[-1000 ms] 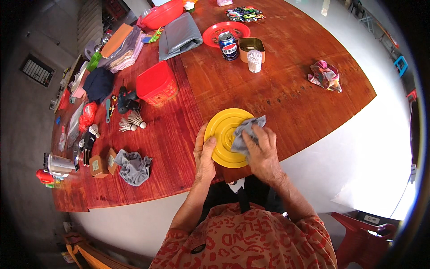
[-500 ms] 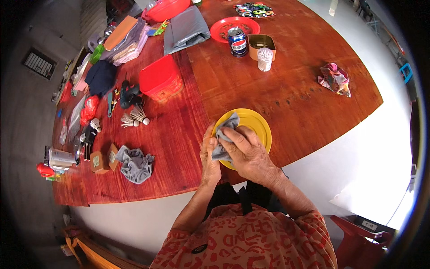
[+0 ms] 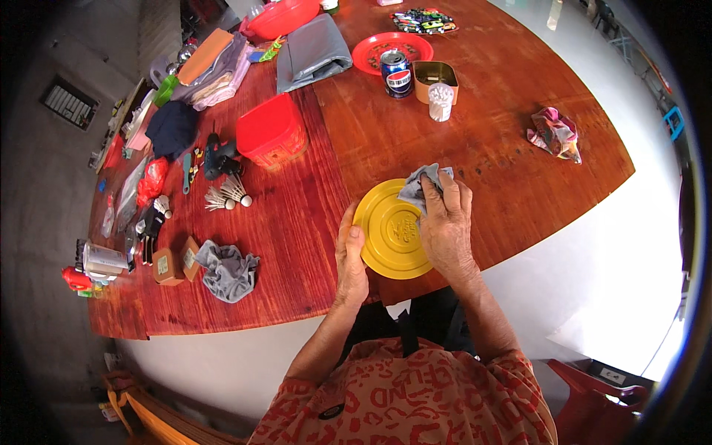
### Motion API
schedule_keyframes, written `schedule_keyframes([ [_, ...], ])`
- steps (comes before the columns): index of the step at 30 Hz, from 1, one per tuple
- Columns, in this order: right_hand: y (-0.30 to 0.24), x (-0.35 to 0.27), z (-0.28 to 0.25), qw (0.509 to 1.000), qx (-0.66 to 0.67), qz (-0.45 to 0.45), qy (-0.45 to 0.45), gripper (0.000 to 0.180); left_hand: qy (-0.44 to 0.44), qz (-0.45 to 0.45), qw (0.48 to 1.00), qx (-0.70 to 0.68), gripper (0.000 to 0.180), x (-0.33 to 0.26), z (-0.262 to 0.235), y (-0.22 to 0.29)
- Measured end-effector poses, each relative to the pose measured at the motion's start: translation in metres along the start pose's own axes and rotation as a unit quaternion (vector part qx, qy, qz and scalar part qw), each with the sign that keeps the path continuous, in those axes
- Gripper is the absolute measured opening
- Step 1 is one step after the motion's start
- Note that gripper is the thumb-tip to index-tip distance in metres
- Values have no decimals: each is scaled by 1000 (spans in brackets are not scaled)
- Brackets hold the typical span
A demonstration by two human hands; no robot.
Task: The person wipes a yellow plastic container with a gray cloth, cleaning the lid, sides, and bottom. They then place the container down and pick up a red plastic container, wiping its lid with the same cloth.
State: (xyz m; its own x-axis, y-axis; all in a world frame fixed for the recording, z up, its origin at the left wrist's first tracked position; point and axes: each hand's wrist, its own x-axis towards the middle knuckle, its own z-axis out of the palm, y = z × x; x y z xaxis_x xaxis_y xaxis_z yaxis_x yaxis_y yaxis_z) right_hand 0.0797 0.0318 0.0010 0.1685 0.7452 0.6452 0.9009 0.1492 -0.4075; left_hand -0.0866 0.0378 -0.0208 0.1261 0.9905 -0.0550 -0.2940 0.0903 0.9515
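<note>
A round yellow plastic lid (image 3: 382, 248) with raised rings and embossed marks is held near the table's front edge. My left hand (image 3: 350, 256) grips its left rim, thumb on the upper face. At the far right rim, my right hand (image 3: 447, 226) presses a small grey cloth (image 3: 415, 190) against the lid, the fingers bent over the fabric. Part of the cloth sticks up past the fingertips. My right palm hides the lid's right edge.
Left on the wooden table (image 3: 297, 274) lie a crumpled grey cloth (image 3: 228, 272), shuttlecocks (image 3: 228, 194), a drill (image 3: 219, 157) and a red box (image 3: 271, 132). Farther back stand a drink can (image 3: 397, 74), a cup of cotton swabs (image 3: 440, 102) and a square tin (image 3: 435, 73); a crumpled wrapper (image 3: 554, 133) lies right.
My right hand has slid with the cloth from the lid's left part to its far right rim, uncovering the middle. My left hand still holds the left rim.
</note>
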Motion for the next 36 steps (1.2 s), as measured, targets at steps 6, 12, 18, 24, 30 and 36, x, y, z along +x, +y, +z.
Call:
schedule_keyframes([
  [6, 4, 0, 3, 1000, 6, -6, 7, 45, 2, 9, 1000, 2, 79, -14, 19, 6],
  [12, 4, -4, -18, 996, 70, -57, -9, 41, 18, 5, 998, -61, 74, -14, 22, 13],
  [18, 6, -35, -54, 981, 151, -91, -77, 44, 8, 13, 997, -71, 69, -13, 22, 12],
  [24, 12, -8, -61, 967, 249, 57, -24, 48, -4, 45, 991, 123, 74, -15, 23, 9],
  [30, -11, 0, -35, 980, 189, -65, -13, 52, -21, 103, 974, 201, 76, -14, 25, 4],
  [36, -19, -8, -43, 939, 291, -149, -102, 50, -20, 89, 984, 155, 85, -10, 14, -9],
])
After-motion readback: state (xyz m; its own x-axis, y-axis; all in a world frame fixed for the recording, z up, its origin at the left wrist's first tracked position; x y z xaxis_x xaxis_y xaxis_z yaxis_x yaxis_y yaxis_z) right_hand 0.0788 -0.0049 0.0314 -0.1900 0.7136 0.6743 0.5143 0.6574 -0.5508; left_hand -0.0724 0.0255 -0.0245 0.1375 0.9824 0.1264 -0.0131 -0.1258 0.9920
